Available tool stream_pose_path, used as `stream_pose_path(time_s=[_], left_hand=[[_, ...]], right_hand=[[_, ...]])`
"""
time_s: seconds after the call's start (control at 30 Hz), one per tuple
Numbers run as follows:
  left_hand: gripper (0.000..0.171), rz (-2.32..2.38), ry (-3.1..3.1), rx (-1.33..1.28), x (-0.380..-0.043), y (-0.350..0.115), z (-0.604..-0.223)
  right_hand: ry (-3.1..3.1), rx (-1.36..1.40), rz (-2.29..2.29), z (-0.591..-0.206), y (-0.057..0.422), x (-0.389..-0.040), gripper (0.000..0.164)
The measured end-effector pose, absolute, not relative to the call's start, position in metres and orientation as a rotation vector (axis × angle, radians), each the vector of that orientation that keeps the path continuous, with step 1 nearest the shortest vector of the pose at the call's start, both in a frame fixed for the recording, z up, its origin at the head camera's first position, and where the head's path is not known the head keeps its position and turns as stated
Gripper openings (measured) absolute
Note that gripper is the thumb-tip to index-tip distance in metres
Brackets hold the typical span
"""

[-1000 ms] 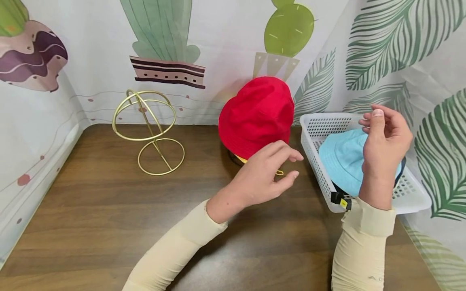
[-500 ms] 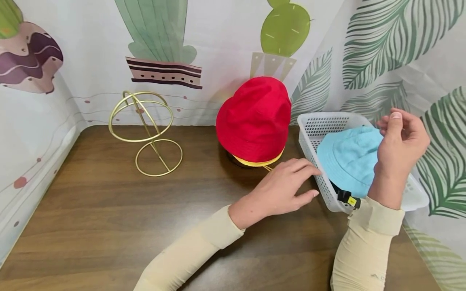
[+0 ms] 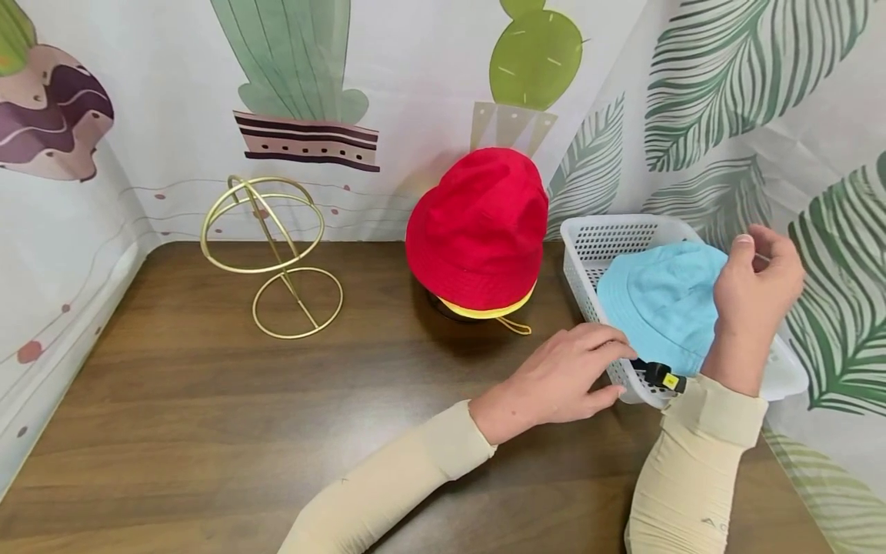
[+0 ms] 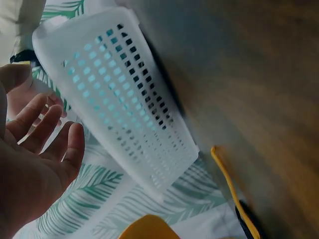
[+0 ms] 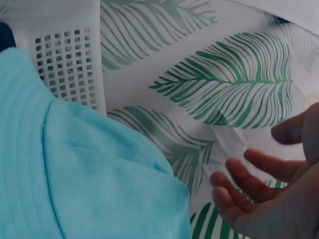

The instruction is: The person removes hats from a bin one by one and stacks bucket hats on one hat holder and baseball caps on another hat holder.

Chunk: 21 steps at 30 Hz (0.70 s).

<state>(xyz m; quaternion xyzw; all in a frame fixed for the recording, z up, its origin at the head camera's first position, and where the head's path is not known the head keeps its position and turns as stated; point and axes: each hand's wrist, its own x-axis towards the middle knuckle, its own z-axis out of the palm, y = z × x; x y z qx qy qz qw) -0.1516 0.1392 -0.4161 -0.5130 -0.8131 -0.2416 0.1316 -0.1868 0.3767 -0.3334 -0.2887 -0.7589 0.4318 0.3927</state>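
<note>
A light blue bucket hat [image 3: 664, 296] lies in a white perforated plastic basket [image 3: 584, 288] on the right of the table. My left hand [image 3: 561, 377] hovers by the basket's left wall, fingers loosely bent with nothing in them; whether the fingertips touch the rim I cannot tell. Over the basket's right side is my right hand [image 3: 757, 292], relaxed and holding nothing. In the right wrist view, its fingers [image 5: 259, 174] stand apart from the blue hat. A red bucket hat [image 3: 481, 231] with a yellow underside stands left of the basket; whatever supports it is mostly hidden.
A gold wire stand [image 3: 287, 258] with tilted rings is at the back left of the brown wooden table [image 3: 208, 415]. From under the red hat a yellow cord [image 3: 515, 327] trails onto the tabletop. Patterned cloth [image 3: 415, 85] hangs behind and on both sides.
My left hand has moved right and slightly down, from in front of the red hat to the basket's left wall. The right hand has shifted right, then slightly down. The hats stay in place.
</note>
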Motion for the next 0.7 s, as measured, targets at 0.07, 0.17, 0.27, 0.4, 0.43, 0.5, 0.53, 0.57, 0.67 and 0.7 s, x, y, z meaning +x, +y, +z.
stream_pose_path(time_s=[0.07, 0.17, 0.27, 0.4, 0.43, 0.5, 0.53, 0.57, 0.67, 0.7], left_hand=[[0.038, -0.664, -2.342, -1.497, -0.150, 0.142, -0.420], [0.034, -0.598, -2.326, -1.500, -0.148, 0.145, -0.423], [0.034, -0.529, -2.293, -1.493, -0.146, 0.146, -0.426], [0.035, -0.442, -2.251, -1.473, -0.143, 0.148, -0.430], [0.035, -0.428, -2.249, -1.467, -0.142, 0.148, -0.431], [0.035, -0.417, -2.250, -1.455, -0.141, 0.149, -0.432], [0.034, -0.419, -2.251, -1.450, -0.140, 0.150, -0.432], [0.034, -0.424, -2.252, -1.446, -0.140, 0.150, -0.433], [0.034, -0.436, -2.251, -1.441, -0.139, 0.150, -0.433], [0.034, -0.436, -2.251, -1.441, -0.139, 0.150, -0.433]], right_hand=[[-1.971, -0.794, 1.095, -0.333, 0.380, -0.185, 0.036], [-2.032, -0.889, 1.097, -0.332, 0.385, -0.182, 0.041], [-2.096, -0.966, 1.109, -0.331, 0.388, -0.180, 0.046], [-2.143, -0.993, 1.110, -0.332, 0.389, -0.180, 0.051], [-2.150, -0.994, 1.110, -0.332, 0.390, -0.180, 0.051], [-2.187, -1.008, 1.107, -0.334, 0.391, -0.180, 0.054], [-2.211, -1.013, 1.110, -0.335, 0.392, -0.179, 0.056], [-2.240, -1.016, 1.113, -0.336, 0.393, -0.179, 0.059], [-2.316, -1.023, 1.123, -0.338, 0.395, -0.177, 0.067], [-2.328, -1.018, 1.116, -0.338, 0.396, -0.177, 0.069]])
